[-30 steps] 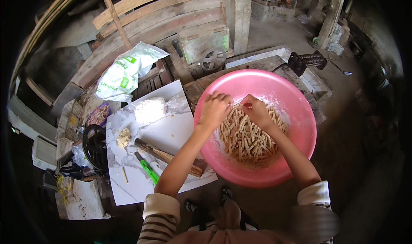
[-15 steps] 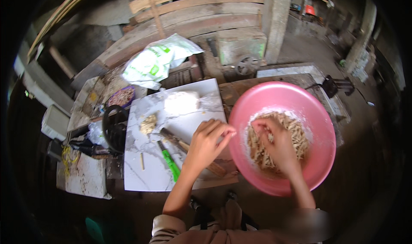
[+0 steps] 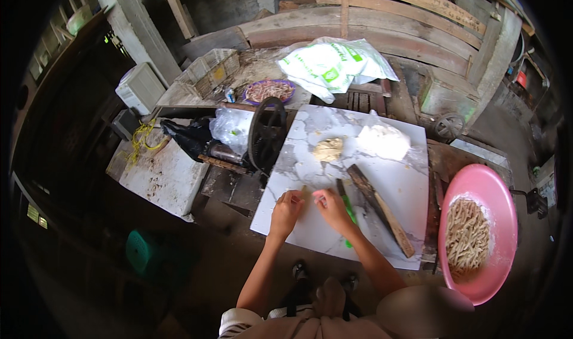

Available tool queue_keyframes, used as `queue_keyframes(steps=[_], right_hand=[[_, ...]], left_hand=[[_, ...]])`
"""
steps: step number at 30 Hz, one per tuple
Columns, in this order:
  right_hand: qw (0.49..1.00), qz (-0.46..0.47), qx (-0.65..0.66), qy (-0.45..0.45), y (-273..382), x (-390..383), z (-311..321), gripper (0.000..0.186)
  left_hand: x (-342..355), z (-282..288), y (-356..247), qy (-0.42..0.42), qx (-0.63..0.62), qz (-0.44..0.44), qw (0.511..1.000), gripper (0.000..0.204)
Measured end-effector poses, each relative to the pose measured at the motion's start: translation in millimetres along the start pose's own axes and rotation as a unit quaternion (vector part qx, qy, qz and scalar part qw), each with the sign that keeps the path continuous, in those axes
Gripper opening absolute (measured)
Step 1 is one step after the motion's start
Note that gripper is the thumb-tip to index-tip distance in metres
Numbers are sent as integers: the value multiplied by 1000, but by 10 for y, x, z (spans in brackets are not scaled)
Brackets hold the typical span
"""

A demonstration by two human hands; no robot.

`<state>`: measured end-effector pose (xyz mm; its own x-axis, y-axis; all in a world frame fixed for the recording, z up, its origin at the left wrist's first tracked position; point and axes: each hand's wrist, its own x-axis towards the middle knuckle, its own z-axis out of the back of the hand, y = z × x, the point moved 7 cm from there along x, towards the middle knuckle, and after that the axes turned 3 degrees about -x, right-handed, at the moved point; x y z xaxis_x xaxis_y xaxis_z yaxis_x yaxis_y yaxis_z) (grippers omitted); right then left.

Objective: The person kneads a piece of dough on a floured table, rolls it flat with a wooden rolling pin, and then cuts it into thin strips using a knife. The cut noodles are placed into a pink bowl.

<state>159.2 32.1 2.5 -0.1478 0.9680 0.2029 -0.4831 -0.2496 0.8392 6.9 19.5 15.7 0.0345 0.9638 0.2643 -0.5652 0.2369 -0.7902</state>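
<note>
My left hand (image 3: 287,212) is over the near left part of a white marble-patterned board (image 3: 310,224), its fingers curled together. A thin pale stick (image 3: 304,191), which looks like dough, shows beside its fingertips. My right hand (image 3: 332,210) is just to the right, thumb and fingers pinched. Whatever either hand holds, if anything, is too small to make out. Beside the right hand lies a green-handled knife (image 3: 348,205), partly covered by it. A dark, worn wooden bar (image 3: 382,209) lies slanting farther right. Behind are a dough lump (image 3: 327,150) and a white floury bag (image 3: 384,141).
A pink basin (image 3: 507,243) with floury strips (image 3: 467,237) stands at the right. Left of the board are a black wheel (image 3: 267,133) and a clear plastic bag (image 3: 231,128). Farther back sit a purple tray (image 3: 270,91) and a white-green sack (image 3: 334,67). A green stool (image 3: 138,250) stands lower left.
My view has swung left. Both hands have come away from the basin side to the near left of the board; the right hand is no longer over the strips in the basin.
</note>
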Motion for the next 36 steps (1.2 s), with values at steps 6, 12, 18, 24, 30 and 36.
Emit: queue_keyframes(steps=[6, 12, 18, 24, 30, 36], right_hand=[[986, -31, -158, -43, -128, 303, -278, 24], [983, 12, -173, -57, -23, 362, -318, 20], [999, -2, -11, -54, -1, 418, -255, 20], [995, 50, -53, -65, 322, 350, 201, 19], [994, 34, -100, 6, -34, 233, 158, 18], [988, 11, -154, 4, -95, 218, -102, 20]], left_hand=[[317, -39, 277, 28, 74, -66, 995, 23], [354, -127, 324, 20, 80, -25, 996, 14], [239, -202, 382, 39, -147, 9, 988, 28], [194, -294, 134, 52, -129, -23, 990, 43], [194, -378, -75, -23, 91, -112, 989, 43], [117, -269, 16, -18, 107, -84, 991, 39]])
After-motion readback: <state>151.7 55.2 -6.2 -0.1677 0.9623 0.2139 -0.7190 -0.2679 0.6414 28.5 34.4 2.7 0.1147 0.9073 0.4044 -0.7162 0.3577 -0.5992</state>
